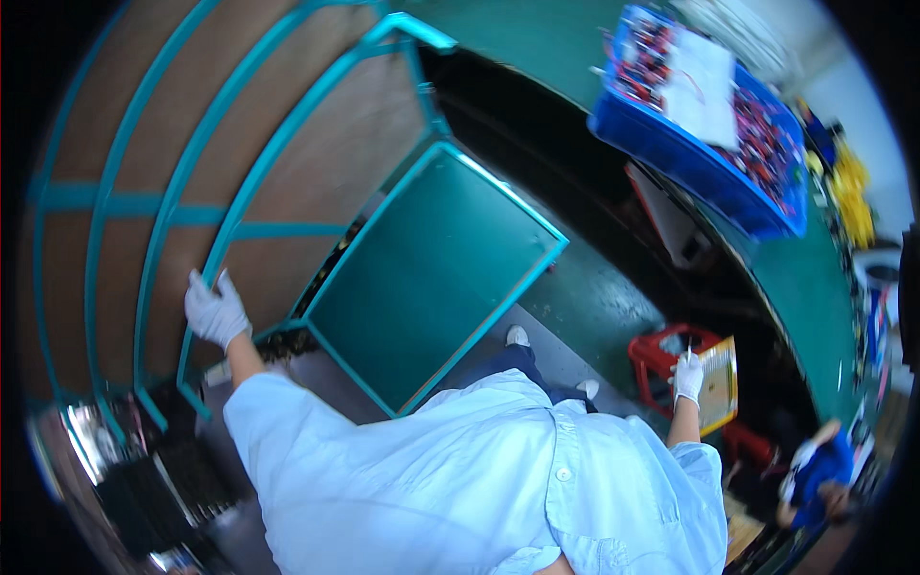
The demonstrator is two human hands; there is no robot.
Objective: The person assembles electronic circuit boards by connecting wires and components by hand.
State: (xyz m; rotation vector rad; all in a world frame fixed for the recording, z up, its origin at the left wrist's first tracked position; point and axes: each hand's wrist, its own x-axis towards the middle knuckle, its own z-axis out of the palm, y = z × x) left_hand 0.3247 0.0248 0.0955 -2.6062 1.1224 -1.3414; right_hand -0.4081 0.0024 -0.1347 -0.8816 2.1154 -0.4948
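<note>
Running between a teal-edged green panel [431, 278] and the dark underside of a curved workbench [810, 297], a strip of smooth floor [585, 278] leaves open room in the middle. The teal rack [196, 215] closes off the left side; the bench edge sweeps from far middle to near right.

At the left, the left hand [216, 311] lies against one of the rack's bars, thumb and finger parted with the bar passing between; I cannot tell whether it grips. On the right, well apart, the right hand [687, 376] pinches the left edge of a yellow-edged board [719, 383], which extends to the right of the fingers. Just beyond the board, to its left, is a red stool [661, 355].

Both hands wear white fabric gloves. The rack is painted bars over matte brown sheeting [287, 182]; the green panel is flat and four-sided. Far right on the bench, a blue plastic bin [671, 153] holds small red and dark pieces and a white sheet [698, 91].
</note>
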